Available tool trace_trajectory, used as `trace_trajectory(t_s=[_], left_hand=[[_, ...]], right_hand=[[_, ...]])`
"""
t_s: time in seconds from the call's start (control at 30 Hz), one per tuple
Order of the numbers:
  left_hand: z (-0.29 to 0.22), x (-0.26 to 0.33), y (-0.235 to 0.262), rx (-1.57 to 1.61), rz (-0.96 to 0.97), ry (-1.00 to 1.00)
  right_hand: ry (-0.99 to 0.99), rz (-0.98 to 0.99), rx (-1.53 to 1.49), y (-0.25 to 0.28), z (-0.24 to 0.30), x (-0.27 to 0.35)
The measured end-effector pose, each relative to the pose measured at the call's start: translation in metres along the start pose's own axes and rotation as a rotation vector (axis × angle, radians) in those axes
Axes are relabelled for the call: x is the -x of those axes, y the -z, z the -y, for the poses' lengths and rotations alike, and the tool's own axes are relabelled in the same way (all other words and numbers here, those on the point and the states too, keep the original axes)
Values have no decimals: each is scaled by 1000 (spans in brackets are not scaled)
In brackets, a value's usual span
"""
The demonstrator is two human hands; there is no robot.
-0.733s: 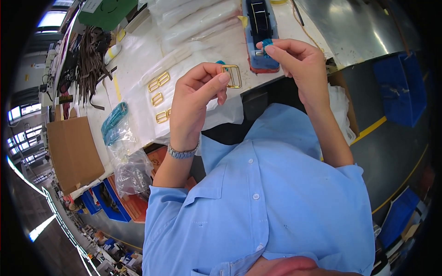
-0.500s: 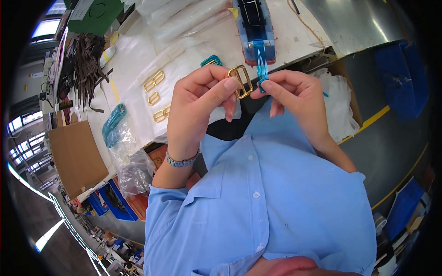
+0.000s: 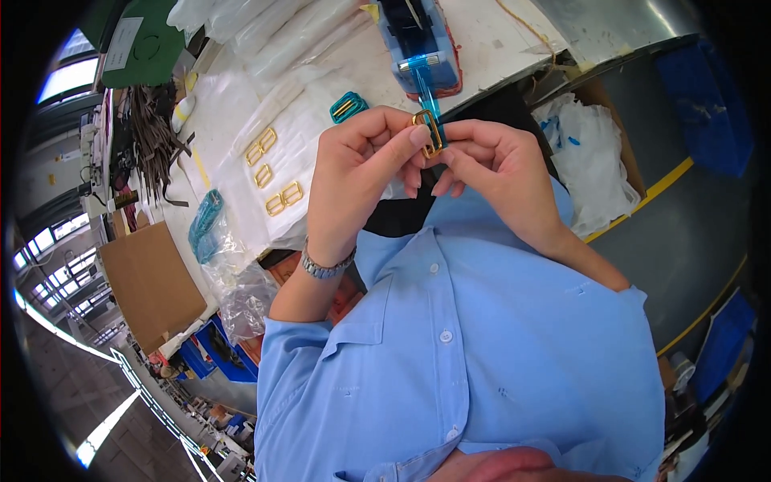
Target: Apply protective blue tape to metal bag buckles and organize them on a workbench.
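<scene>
A gold slide buckle (image 3: pixel 419 121) is pinched between the thumb and fingers of my left hand (image 3: pixel 353 173), which wears a metal-link watch. My right hand (image 3: pixel 506 173) is closed at the buckle's right side, thumb and fingertips pinching the end of a clear blue tape (image 3: pixel 426 87). This tape runs down from a tape dispenser (image 3: pixel 419 48) at the table's edge and meets the buckle. Just beyond my left hand lies a gold buckle wrapped in blue-green film (image 3: pixel 348 107). Several bare gold buckles (image 3: pixel 260 147) rest on white sheeting to the left.
A bundle of blue-green pieces (image 3: pixel 206 217) lies by a crumpled clear bag (image 3: pixel 242 301). Brown straps (image 3: pixel 152 120) and a green box (image 3: pixel 144 44) occupy the far left, with a cardboard sheet (image 3: pixel 152 285) nearer. A box lined with white plastic (image 3: pixel 590 145) stands right of the table.
My two hands have come together, so the buckle in my left hand now meets the tape held by my right. The view has shifted slightly.
</scene>
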State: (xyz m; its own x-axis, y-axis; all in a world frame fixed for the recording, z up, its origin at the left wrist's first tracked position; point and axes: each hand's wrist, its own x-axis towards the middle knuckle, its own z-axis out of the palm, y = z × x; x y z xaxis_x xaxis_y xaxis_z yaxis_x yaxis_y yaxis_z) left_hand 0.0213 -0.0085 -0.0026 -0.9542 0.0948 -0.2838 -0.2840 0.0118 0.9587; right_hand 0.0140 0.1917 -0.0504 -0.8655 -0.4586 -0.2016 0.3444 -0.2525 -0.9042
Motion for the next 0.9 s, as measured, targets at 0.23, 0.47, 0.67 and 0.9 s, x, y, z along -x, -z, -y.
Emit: trace_trajectory(t_s=[0.23, 0.47, 0.67, 0.9], left_hand=[[-1, -7, -2, -15, -5, 36], [5, -20, 2, -26, -6, 91], [12, -24, 4, -27, 6, 76], [27, -14, -8, -327, -150, -170]], right_hand=[[6, -10, -15, -1, -3, 1], [31, -17, -36, -3, -7, -8], [-6, -13, -3, 1, -9, -16], [-12, -31, -32, 3, -9, -15]])
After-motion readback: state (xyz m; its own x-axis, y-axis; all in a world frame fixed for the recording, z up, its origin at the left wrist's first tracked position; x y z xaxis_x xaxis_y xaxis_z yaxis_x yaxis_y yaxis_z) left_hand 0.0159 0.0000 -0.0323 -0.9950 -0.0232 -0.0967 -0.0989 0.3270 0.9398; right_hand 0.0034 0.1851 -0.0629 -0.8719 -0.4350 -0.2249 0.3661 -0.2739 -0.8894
